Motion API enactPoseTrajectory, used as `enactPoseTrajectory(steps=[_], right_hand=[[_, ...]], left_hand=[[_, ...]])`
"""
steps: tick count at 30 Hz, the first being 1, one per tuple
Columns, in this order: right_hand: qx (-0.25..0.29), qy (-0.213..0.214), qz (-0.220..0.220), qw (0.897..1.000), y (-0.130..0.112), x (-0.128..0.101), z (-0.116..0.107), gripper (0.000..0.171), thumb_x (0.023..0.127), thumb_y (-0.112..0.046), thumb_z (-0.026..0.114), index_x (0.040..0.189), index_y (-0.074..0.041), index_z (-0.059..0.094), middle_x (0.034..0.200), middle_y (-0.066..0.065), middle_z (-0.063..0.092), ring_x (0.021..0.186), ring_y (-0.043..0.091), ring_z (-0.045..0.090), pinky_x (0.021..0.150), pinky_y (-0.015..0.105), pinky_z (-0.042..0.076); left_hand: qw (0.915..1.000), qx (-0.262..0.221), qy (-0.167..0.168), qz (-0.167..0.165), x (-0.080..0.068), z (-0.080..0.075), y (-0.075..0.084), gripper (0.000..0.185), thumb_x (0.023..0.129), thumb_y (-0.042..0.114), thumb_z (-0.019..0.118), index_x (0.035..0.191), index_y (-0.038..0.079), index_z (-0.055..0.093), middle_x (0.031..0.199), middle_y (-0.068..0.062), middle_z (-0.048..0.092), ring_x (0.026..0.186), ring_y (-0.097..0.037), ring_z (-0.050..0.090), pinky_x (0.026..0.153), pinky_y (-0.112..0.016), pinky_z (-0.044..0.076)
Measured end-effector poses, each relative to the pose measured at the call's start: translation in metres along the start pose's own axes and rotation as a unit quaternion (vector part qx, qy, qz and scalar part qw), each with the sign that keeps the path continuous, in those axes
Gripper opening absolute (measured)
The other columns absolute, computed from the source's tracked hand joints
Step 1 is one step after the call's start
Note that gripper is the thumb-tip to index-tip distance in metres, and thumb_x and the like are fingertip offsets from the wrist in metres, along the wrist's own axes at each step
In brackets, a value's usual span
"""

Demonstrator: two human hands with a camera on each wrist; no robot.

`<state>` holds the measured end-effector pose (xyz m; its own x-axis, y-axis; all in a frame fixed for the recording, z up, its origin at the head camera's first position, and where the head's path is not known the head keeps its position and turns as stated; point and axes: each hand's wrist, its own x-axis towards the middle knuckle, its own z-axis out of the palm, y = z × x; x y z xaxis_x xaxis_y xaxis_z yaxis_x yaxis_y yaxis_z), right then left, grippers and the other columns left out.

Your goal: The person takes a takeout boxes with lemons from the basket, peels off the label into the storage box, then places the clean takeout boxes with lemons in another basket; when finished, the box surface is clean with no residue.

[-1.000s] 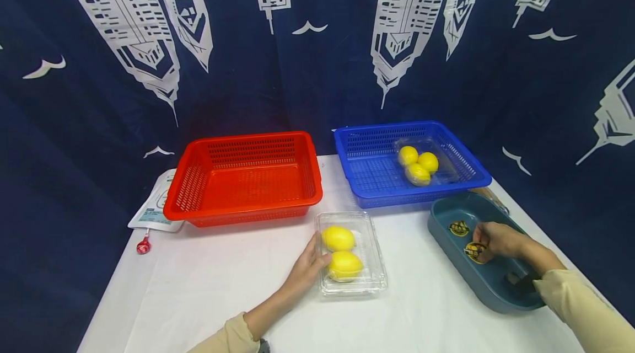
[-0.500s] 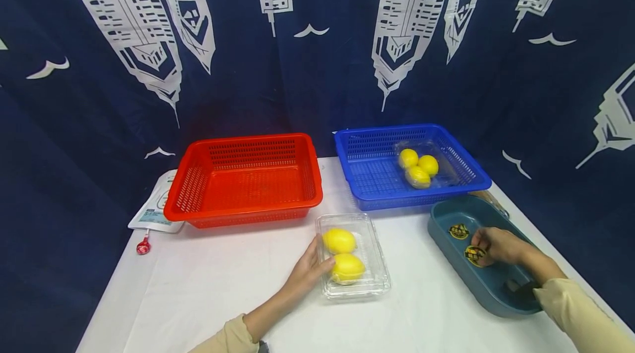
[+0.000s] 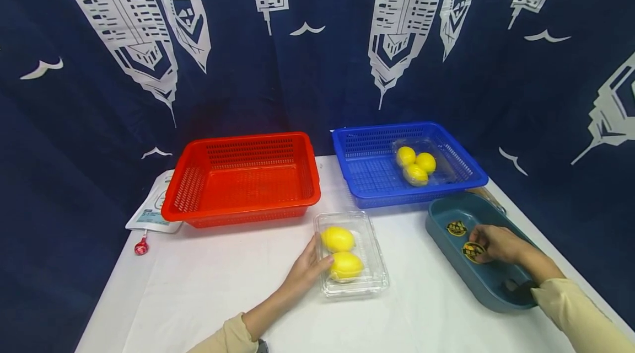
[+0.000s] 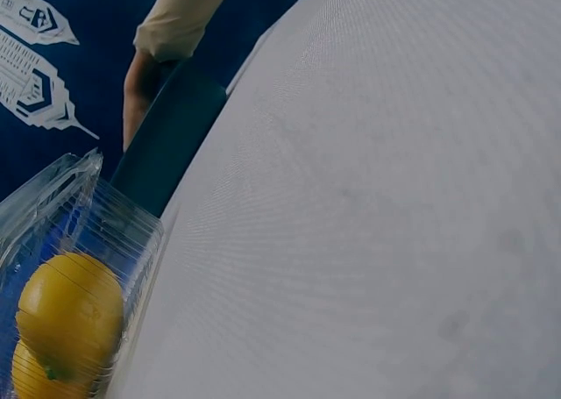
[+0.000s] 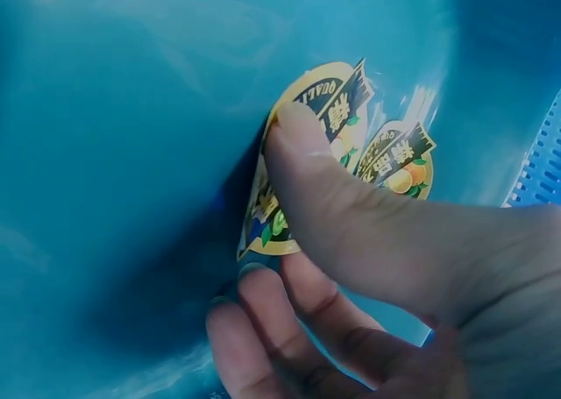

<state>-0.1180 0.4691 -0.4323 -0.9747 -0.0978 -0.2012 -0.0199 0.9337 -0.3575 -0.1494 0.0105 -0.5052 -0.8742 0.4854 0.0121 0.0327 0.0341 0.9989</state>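
A clear plastic box (image 3: 368, 248) holding two lemons (image 3: 346, 266) lies in the middle of the white table. My left hand (image 3: 303, 273) grips its left side, thumb over the edge. In the left wrist view the box's ribbed wall shows a lemon (image 4: 70, 304) behind it. Inside the teal basin (image 3: 458, 266) at the right, my right hand (image 3: 500, 244) pinches a round fruit sticker (image 5: 317, 76). The right wrist view has the thumb on the sticker's printed face, with the sticker bent. A second round sticker (image 5: 401, 158) lies beside it in the basin.
At the back left stands a red basket (image 3: 253, 185). The blue basket (image 3: 369, 168) at the back right contains another clear box with three lemons (image 3: 415, 174). A white pouch (image 3: 155, 210) and a red lollipop (image 3: 141, 246) lie at the left. A patterned curtain hangs behind.
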Motion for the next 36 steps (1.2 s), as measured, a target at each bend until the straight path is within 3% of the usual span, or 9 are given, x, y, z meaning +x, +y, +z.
enactPoseTrajectory(steps=[12,22,28,36], right_hand=[[-0.007,0.001,0.023,1.0,-0.006,0.004,-0.01,0.054,0.066,-0.019,0.088,0.103,0.008,0.059,0.088,0.013,0.06,0.081,0.024,0.057,0.07,0.041,0.052],[0.008,0.019,0.021,1.0,-0.014,0.0,-0.017,0.058,0.072,-0.022,0.083,0.112,0.011,0.056,0.091,0.016,0.06,0.079,0.023,0.057,0.063,0.032,0.048],[0.003,0.048,0.005,0.999,-0.033,-0.006,-0.017,0.067,0.077,-0.027,0.08,0.119,0.014,0.049,0.091,0.017,0.061,0.075,0.02,0.056,0.06,0.031,0.047],[0.004,0.067,0.01,0.998,-0.075,-0.013,-0.024,0.072,0.083,-0.029,0.076,0.129,0.015,0.044,0.101,0.024,0.059,0.075,0.019,0.055,0.06,0.03,0.048]], left_hand=[[0.9999,0.009,0.008,0.008,0.002,-0.003,0.001,0.082,0.095,0.033,0.058,0.156,0.005,0.011,0.163,-0.019,0.013,0.148,-0.039,0.019,0.12,-0.049,0.022],[0.9999,0.01,0.002,0.007,0.002,-0.001,0.0,0.084,0.095,0.033,0.059,0.156,0.002,0.01,0.163,-0.019,0.01,0.149,-0.038,0.016,0.121,-0.047,0.02],[0.9999,0.011,0.0,0.006,0.0,-0.001,0.0,0.085,0.095,0.034,0.059,0.156,0.002,0.009,0.162,-0.02,0.01,0.149,-0.039,0.016,0.121,-0.049,0.019],[0.9998,0.017,0.005,0.002,-0.002,0.001,0.001,0.077,0.099,0.034,0.052,0.155,0.0,0.011,0.163,-0.021,0.01,0.149,-0.041,0.014,0.121,-0.052,0.017]])
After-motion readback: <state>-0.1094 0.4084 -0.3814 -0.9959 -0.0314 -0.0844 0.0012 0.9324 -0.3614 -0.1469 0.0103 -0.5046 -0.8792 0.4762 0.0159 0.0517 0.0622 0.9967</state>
